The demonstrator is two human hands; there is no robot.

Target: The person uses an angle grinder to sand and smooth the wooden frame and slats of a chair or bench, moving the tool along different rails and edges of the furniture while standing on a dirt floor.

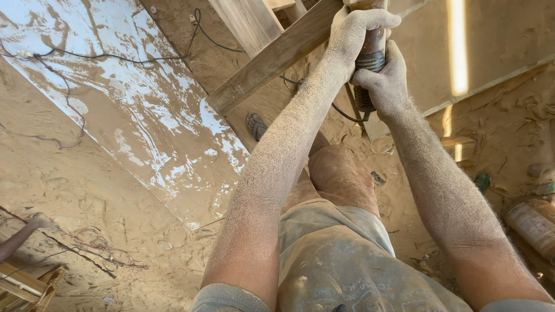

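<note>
Both my arms are coated in sawdust and reach forward to a dusty power tool (pixel 370 58) at the top of the head view. My left hand (pixel 354 32) wraps the upper part of its body. Just below, my right hand (pixel 386 81) grips the ribbed handle. The tool stands against a slanted wooden beam (pixel 272 60) that runs from centre to upper right. A black cord (pixel 347 114) hangs from the tool's lower end. The tool's working end is cut off by the top edge.
A white board (pixel 133 110) smeared with dust lies at left on the sawdust-covered floor (pixel 75 190). A sandal (pixel 256 125) sits beneath the beam. Thin cables (pixel 87 56) cross the board. A cylindrical can (pixel 532 222) lies at right, wooden pieces (pixel 26 283) at lower left.
</note>
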